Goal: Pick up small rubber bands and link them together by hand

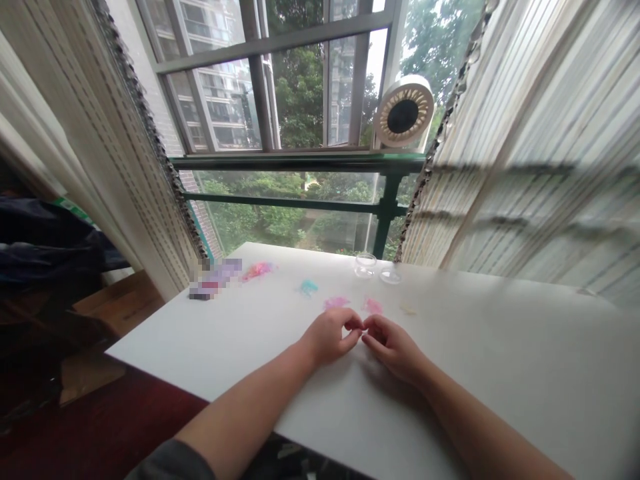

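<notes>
Fingers of both hands curl inward, thumbs and index fingers bent toward each other, and the tips of the left hand (327, 337) and right hand (397, 350) meet or nearly meet above a white table (500, 373). Whether anything tiny is pinched between them is too small to tell. Just beyond the fingertips lies a small pink pile (373, 305), with a lilac-pink pile (337, 303) beside it, close to the left hand. To the right of the pink pile is a pale yellow pile (409, 309); farther out on the left are a teal pile (309, 287) and a larger pile of mixed pink and orange (259, 271).

The small piles lie apart by colour, while the larger one looks still mixed, so the separation seems partial; how much remains cannot be judged. No finished piece can be made out.

Near the table's window edge stands a clear round container (365, 266), its top apparently uncovered, with no coloured pieces visible inside. Just beside it, a clear disc (391, 275), probably its lid, lies on the table. At the far left is a pixelated purple item (220, 277), its contents unreadable.
</notes>
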### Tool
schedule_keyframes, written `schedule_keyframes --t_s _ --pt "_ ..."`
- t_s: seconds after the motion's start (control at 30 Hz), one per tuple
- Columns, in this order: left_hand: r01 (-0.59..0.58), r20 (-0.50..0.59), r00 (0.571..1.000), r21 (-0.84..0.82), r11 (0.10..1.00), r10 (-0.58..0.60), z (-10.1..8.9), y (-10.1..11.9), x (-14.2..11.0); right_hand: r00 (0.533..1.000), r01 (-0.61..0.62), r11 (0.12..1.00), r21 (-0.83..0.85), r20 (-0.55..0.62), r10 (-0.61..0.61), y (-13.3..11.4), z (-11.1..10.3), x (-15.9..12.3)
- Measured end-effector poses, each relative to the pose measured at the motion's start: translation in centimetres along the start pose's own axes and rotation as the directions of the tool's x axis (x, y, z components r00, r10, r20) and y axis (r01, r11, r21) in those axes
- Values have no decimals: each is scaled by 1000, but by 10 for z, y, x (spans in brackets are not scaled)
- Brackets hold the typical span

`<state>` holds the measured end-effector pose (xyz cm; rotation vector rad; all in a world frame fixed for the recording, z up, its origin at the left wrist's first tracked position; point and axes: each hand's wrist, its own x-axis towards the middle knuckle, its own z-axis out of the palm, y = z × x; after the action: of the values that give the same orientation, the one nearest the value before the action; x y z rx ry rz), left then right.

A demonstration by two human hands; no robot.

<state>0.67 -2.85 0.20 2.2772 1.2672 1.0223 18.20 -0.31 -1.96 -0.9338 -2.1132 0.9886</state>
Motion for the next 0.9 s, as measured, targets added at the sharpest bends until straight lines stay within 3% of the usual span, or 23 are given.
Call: schedule_keyframes --t_s 0.17,0.9 --pt "-12 38 999 11 1000 12 0 -7 -4 1000 9 999 -45 0 -9 -1 1 1" --pt "-15 18 1000 -44 999 15 -1 -8 -3 1000 17 995 -100 23 -15 -4 -1 0"
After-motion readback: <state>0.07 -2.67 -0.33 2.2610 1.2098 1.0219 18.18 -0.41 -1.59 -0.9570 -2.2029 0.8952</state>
